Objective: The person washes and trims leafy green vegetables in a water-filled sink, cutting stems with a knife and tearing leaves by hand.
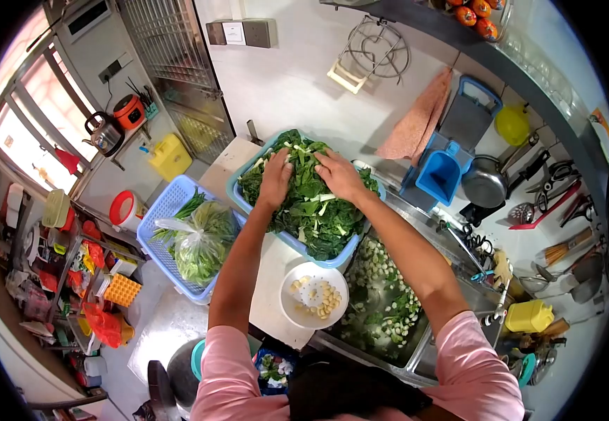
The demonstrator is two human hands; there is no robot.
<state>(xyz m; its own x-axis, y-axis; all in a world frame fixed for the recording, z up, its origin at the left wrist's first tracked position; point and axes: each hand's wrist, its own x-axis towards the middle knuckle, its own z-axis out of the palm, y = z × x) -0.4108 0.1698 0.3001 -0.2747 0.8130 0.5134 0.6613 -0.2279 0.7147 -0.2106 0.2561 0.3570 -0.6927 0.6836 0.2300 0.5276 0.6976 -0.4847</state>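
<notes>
A blue plastic basket (pixel 332 262) on the counter is heaped with cut leafy greens (pixel 304 189). My left hand (pixel 275 179) lies on the left side of the heap, fingers stretched out over the leaves. On the other side my right hand (pixel 339 174) rests on the greens, its fingers spread and pointing inward. Neither hand grips anything that I can see; some fingertips are partly among the leaves. Just in front of the basket stands a white bowl (pixel 289 309) with peeled garlic cloves (pixel 327 300). Chopped pale stems and leaves (pixel 381 288) float in the sink at right.
A second blue basket (pixel 160 254) at left holds greens and a plastic bag of vegetables (pixel 203 245). The steel sink (pixel 406 358) borders the counter. Pans, including a saucepan (pixel 485 179), and utensils hang on the right wall. A yellow jug (pixel 529 317) stands beyond the tap.
</notes>
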